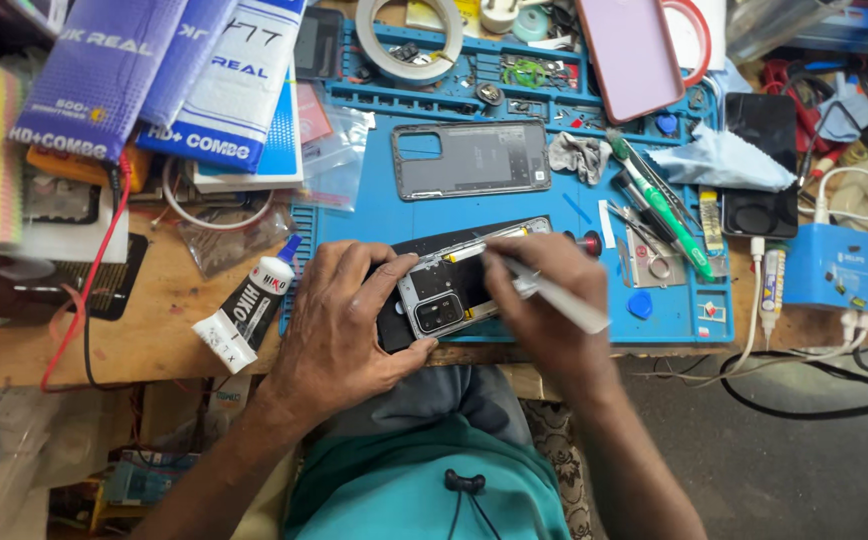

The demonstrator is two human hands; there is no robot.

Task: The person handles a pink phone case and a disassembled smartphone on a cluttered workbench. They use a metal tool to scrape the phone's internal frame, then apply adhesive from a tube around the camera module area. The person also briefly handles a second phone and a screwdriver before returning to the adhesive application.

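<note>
The opened phone (449, 290) lies with its back off near the front edge of the blue work mat (574, 215), camera block showing, inner frame exposed. The step in hand looks like work inside the body along its upper edge: the right hand (539, 300) has its grip clenched around a white pen-like tool (554, 293), held like a pencil, its tip down by a yellowish strip at the phone's top edge. The left hand (339, 320) lies flat on the phone's left end, fingers spread and pressed rather than closed round it, pinning it to the mat. Whatever comes next at that tip calls for a light, steady touch while the left hand keeps the body from sliding. Further up the mat lies a detached grey back cover (471, 158). A white glue tube (249, 312) rests on the wooden surface (169, 290) just left of the mat, and green-handled tools (669, 220) lie toward its right edge
</note>
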